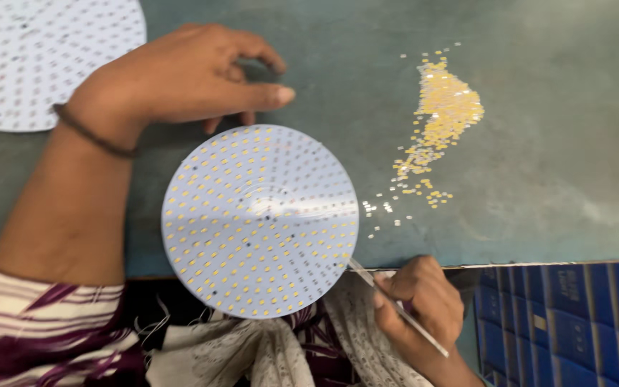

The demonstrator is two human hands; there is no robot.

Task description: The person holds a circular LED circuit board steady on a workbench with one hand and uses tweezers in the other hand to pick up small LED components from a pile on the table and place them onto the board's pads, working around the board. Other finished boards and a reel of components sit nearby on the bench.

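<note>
A round white circuit board (260,220) studded with small yellow chips lies at the table's front edge, partly overhanging it. My left hand (180,75) rests on the table just behind the board, fingers curled, thumb pointing right, a dark band on the wrist. My right hand (420,301) is below the table edge at the board's lower right and grips thin metal tweezers (395,304), whose tip touches the board's rim. A heap of loose yellow chips (442,107) lies on the table to the right of the board.
A second round white board (37,57) lies at the top left corner. Scattered single chips (385,209) trail from the heap toward the board. Blue boxes (567,322) stand below the table edge at the right. Patterned cloth covers my lap.
</note>
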